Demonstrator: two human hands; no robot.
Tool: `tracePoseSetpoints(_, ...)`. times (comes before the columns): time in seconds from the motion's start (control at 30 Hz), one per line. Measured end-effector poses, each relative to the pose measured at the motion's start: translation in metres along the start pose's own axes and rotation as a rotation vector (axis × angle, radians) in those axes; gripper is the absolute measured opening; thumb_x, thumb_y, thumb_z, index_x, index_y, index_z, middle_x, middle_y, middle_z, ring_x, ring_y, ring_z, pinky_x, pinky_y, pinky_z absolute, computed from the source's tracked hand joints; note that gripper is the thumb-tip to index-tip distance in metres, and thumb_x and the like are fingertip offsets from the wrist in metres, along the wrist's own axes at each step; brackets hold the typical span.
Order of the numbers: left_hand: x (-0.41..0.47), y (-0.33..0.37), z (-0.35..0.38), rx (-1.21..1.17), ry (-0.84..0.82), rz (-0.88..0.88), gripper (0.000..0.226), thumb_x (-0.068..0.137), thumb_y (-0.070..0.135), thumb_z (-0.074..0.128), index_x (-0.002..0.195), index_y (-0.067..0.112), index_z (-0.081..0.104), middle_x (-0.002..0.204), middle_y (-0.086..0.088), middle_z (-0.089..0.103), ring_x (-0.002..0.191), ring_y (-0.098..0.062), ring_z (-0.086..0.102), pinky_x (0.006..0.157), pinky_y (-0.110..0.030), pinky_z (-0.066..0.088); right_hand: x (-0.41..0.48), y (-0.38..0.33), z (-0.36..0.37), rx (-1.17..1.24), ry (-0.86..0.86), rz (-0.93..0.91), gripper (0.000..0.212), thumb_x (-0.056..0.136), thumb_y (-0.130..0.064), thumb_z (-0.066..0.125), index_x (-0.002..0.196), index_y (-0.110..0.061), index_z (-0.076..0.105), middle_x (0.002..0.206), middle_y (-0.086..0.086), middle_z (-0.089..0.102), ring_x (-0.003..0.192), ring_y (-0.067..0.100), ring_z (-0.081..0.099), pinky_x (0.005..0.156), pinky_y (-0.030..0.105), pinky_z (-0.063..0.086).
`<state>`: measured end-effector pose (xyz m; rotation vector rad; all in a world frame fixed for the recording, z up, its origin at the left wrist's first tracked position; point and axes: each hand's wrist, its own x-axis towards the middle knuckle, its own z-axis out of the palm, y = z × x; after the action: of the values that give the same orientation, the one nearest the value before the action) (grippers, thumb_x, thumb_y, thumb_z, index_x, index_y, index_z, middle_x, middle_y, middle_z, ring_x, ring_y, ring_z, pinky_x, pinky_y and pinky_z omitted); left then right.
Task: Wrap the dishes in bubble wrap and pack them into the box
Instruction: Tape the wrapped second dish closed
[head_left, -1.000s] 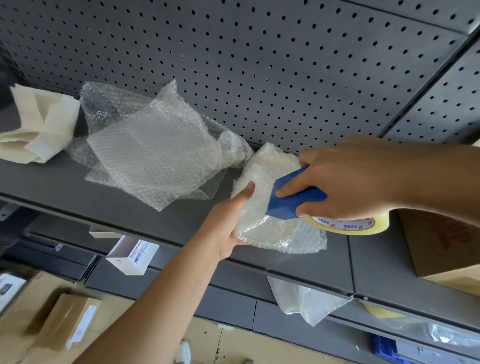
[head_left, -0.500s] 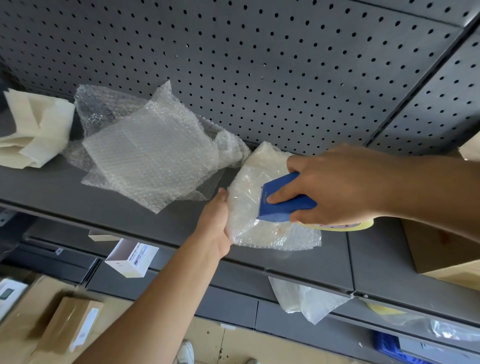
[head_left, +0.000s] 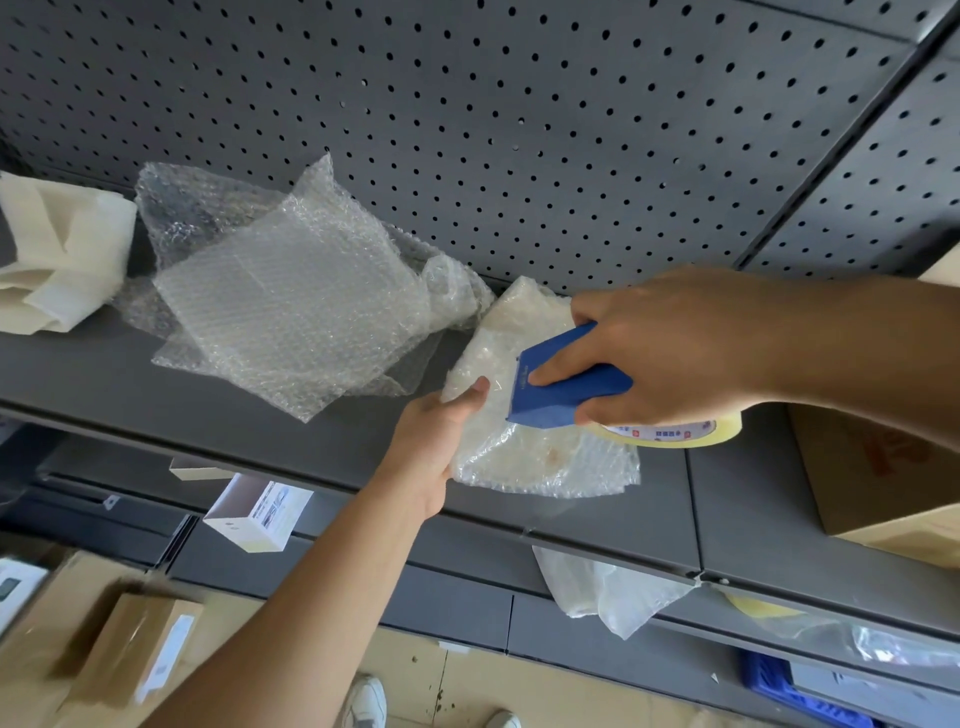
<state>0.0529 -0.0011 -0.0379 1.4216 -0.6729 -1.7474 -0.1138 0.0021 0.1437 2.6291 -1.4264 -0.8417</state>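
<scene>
A dish wrapped in bubble wrap (head_left: 524, 452) lies on the grey metal shelf (head_left: 218, 395), tilted up at its far side. My left hand (head_left: 436, 441) grips the bundle's left edge, thumb on top. My right hand (head_left: 670, 348) holds a blue tape dispenser (head_left: 561, 389) with a yellowish tape roll (head_left: 675, 434) and presses its front edge onto the top of the bundle. Loose sheets of bubble wrap (head_left: 291, 301) are piled to the left on the same shelf. A cardboard box (head_left: 883, 478) stands at the right edge, partly cut off.
A perforated grey back panel (head_left: 519, 130) rises behind the shelf. Folded white foam sheets (head_left: 57, 265) lie at far left. A white plastic bag (head_left: 608, 587) hangs from a lower shelf. Small boxes (head_left: 257, 514) and cartons (head_left: 130, 644) sit below, above a tan floor.
The view has shifted slightly. My left hand has slid up along the bundle's left edge, its thumb now on top. The dispenser in my right hand stays pressed on the wrap.
</scene>
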Motion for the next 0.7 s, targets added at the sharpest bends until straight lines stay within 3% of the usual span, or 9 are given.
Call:
tracePoseSetpoints(0.03,-0.001,0.001,0.001,-0.012,0.016,0.016,0.096,0.066,0.065,0.083,0.142,0.015,0.055,0.146,0.000,0.057,0.137,-0.025,0.050,0.116,-0.050,0.035,0.001,0.000,0.000,0.011,-0.005,-0.002,0.039,0.095,-0.063,0.039,0.134,-0.067,0.039,0.097,-0.012,0.041,0.078,0.008,0.050,0.066,0.031,0.041)
tracePoseSetpoints(0.13,-0.002,0.001,0.003,-0.007,0.096,0.060,0.047,0.086,0.045,0.078,0.119,0.013,0.067,0.127,0.000,0.066,0.124,-0.021,0.055,0.102,-0.039,0.037,0.002,0.000,-0.001,0.045,-0.017,0.000,0.041,0.094,-0.066,0.041,0.135,-0.069,0.038,0.094,-0.013,0.038,0.077,0.006,0.048,0.063,0.030,0.037)
tracePoseSetpoints(0.23,0.003,0.000,0.004,-0.032,0.092,0.048,0.033,0.091,0.038,0.075,0.112,0.014,0.067,0.117,0.004,0.065,0.120,-0.018,0.050,0.097,-0.039,0.031,0.001,0.000,0.000,0.041,-0.027,0.007,0.043,0.093,-0.066,0.041,0.136,-0.071,0.036,0.092,-0.014,0.036,0.073,0.006,0.045,0.068,0.032,0.042)
tracePoseSetpoints(0.33,0.002,0.001,0.004,-0.060,0.065,0.055,0.027,0.092,0.036,0.075,0.105,0.014,0.066,0.107,0.010,0.062,0.109,-0.013,0.050,0.095,-0.036,0.028,-0.001,0.001,0.002,0.039,-0.035,0.013,0.045,0.094,-0.065,0.040,0.137,-0.071,0.033,0.091,-0.016,0.033,0.071,0.005,0.042,0.065,0.030,0.039)
tracePoseSetpoints(0.43,0.003,0.000,0.002,-0.061,0.053,0.068,0.019,0.091,0.035,0.076,0.088,0.020,0.065,0.093,0.011,0.065,0.095,-0.010,0.060,0.095,-0.038,0.037,-0.004,0.001,0.003,0.030,-0.030,0.014,0.044,0.096,-0.063,0.039,0.138,-0.070,0.033,0.092,-0.014,0.034,0.069,0.004,0.041,0.060,0.028,0.031)
tracePoseSetpoints(0.53,0.002,0.003,0.001,-0.102,0.055,0.087,0.024,0.090,0.034,0.077,0.082,0.025,0.057,0.095,0.011,0.061,0.099,-0.012,0.056,0.095,-0.036,0.034,-0.006,0.001,0.003,0.037,-0.030,0.013,0.045,0.096,-0.064,0.039,0.139,-0.071,0.030,0.093,-0.015,0.034,0.070,0.004,0.042,0.061,0.028,0.033)
tracePoseSetpoints(0.7,-0.006,0.008,0.006,-0.113,0.060,0.108,0.030,0.094,0.029,0.073,0.075,0.025,0.050,0.079,0.015,0.053,0.071,0.003,0.045,0.090,-0.030,0.030,-0.011,0.003,0.002,0.031,-0.037,0.032,0.046,0.095,-0.065,0.039,0.140,-0.071,0.029,0.093,-0.015,0.034,0.069,0.004,0.040,0.062,0.030,0.034)
